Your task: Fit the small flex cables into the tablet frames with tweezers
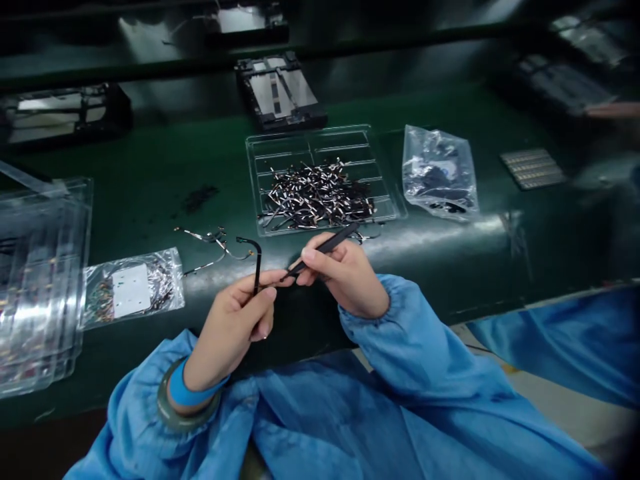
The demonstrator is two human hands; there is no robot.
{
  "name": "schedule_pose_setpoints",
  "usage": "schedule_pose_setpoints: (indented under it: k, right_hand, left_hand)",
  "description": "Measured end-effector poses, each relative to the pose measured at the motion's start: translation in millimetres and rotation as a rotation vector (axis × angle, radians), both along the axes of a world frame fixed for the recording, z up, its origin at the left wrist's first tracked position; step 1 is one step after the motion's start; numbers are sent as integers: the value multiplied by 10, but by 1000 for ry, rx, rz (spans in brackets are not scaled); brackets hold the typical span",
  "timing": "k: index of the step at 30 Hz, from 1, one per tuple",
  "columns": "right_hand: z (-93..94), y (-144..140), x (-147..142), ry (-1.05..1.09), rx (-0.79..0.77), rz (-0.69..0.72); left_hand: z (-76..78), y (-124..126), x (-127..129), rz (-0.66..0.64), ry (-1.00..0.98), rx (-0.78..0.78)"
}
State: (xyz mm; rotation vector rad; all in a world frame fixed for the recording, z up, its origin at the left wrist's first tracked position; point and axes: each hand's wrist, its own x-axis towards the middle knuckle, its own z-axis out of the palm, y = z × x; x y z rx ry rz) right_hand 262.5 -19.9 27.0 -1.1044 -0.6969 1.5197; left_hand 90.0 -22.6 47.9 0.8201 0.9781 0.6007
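We held our left hand (pixel 235 320) just off the near edge of the green worktop (pixel 150 180), its fingers closed in a pinch on a thin black flex cable (pixel 257 263) that stood upright from the fingertips and bent over to the left at its top. Our right hand (pixel 345 277) was just beside it, curled shut around black tweezers (pixel 325 248), whose tips met the cable right above our left thumb while the back end pointed up towards the far right. Beyond our hands, near the middle of the worktop, a clear tray (pixel 320 143) held a heap of similar cables. A clear bag (pixel 440 173) of dark parts lay to the right of it. A few loose cables (pixel 213 240) lay left of our hands, then a second bag (pixel 133 287) with a white label, and stacked clear trays (pixel 40 280) sat at the left edge. Dark fixtures (pixel 280 90) stood along the far edge.
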Motion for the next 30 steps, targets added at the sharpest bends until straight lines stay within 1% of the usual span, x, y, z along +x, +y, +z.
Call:
schedule_pose_setpoints:
  k: [3,6,9,13,15,17,19,21,23,25,27,30]
  right_hand:
    - [-7,11,-10,56,-76,1]
    - [-24,25,-13,136,-131,15]
    - [-44,38,-14,184,-162,26]
    - [-59,36,-18,197,-159,33]
    - [-62,28,-4,202,-160,42]
    - [-63,20,42,205,-167,53]
    - [-65,14,126,207,-170,33]
    - [-68,14,234,204,-170,-32]
    - [-65,17,337,201,-172,-117]
    - [-54,19,408,208,-167,-170]
    - [-38,16,439,219,-141,-178]
    - [-20,11,437,233,-90,-148]
  left_hand:
    - [27,-5,-14,9,-49,-70]
    - [45,6,-15,17,-91,-106]
    - [42,11,-12,22,-99,-117]
    - [25,-18,-9,18,-82,-123]
    - [26,-21,-6,29,-66,-107]
    - [42,27,2,18,-26,-83]
    - [81,148,21,-22,23,-64]
    - [142,322,60,-56,61,-35]
    - [211,493,129,-62,100,33]
    - [265,599,230,-104,151,126]
    - [283,619,348,-197,181,196]
    - [261,542,499,-334,159,213]
